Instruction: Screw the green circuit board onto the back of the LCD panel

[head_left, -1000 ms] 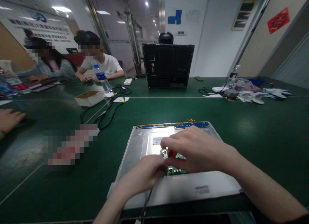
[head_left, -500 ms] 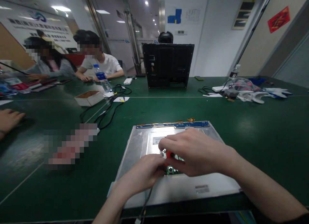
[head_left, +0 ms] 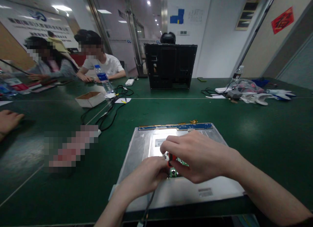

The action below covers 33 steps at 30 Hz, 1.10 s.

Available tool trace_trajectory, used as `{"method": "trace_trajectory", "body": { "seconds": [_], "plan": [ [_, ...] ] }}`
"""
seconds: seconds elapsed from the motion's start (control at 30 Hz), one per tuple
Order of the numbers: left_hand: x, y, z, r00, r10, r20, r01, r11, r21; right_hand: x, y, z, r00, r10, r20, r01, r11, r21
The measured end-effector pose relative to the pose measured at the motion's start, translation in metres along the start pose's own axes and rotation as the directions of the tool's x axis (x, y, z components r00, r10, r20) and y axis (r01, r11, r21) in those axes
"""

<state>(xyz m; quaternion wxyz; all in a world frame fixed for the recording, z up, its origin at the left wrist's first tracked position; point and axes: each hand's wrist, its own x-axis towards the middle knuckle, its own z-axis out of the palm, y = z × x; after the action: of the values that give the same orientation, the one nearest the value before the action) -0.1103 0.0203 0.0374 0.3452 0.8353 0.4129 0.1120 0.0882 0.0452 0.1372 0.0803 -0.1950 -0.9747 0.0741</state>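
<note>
A silver metal display panel [head_left: 181,191] lies flat at the near edge of the table, with a narrow blue circuit strip [head_left: 176,126] along its far edge. On its middle is a small green circuit board [head_left: 173,172], partly covered by my hands. My right hand [head_left: 195,155] is closed round a red and black tool [head_left: 171,158] over the board; the tool's tip is hidden. My left hand [head_left: 151,171] is pinched at the board's left side, and what it holds is hidden. A dark cable [head_left: 149,204] runs from beneath it towards the near edge.
A black monitor housing [head_left: 171,65] stands at the far side. Left are an open white box [head_left: 90,99], a water bottle [head_left: 104,79], cables and a pixelated object [head_left: 74,148]. Gloves [head_left: 259,97] and a plastic bag lie far right. Two people sit far left; another person's hand rests at left.
My right hand has shifted slightly, and a little more of the red and black tool shows. My left hand has barely moved, and the panel stays in place.
</note>
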Motion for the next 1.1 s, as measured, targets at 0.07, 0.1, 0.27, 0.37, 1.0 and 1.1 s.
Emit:
{"method": "trace_trajectory", "body": {
  "seconds": [0.07, 0.1, 0.27, 0.37, 1.0, 1.1],
  "plan": [
    [0.0, -0.0008, 0.0002, 1.0, -0.006, -0.004, 0.006, 1.0, 0.003, 0.0012, 0.0003, 0.0016, 1.0, 0.008, -0.007, -0.008, 1.0, -0.017],
    [-0.0001, -0.0012, 0.0003, 1.0, -0.004, -0.008, 0.004, 1.0, 0.0, 0.0017, 0.0005, 0.0023, 1.0, 0.013, -0.013, -0.013, 1.0, -0.027],
    [-0.0004, -0.0018, 0.0007, 1.0, 0.005, -0.009, -0.005, 1.0, -0.002, 0.0018, 0.0003, 0.0034, 1.0, 0.02, -0.01, -0.021, 0.999, -0.05],
    [-0.0005, -0.0013, 0.0007, 0.999, -0.033, -0.006, 0.033, 0.999, 0.013, 0.0005, -0.0013, 0.0013, 1.0, 0.028, 0.003, -0.028, 0.999, -0.024],
    [-0.0005, 0.0006, -0.0009, 1.0, 0.016, 0.009, -0.016, 1.0, -0.005, 0.0006, -0.0009, 0.003, 0.999, 0.036, -0.018, -0.036, 0.998, -0.048],
    [-0.0003, 0.0006, -0.0007, 1.0, 0.0, -0.002, 0.001, 1.0, 0.011, -0.0003, -0.0012, 0.0012, 1.0, 0.021, -0.018, -0.022, 0.999, -0.028]
  ]
}}
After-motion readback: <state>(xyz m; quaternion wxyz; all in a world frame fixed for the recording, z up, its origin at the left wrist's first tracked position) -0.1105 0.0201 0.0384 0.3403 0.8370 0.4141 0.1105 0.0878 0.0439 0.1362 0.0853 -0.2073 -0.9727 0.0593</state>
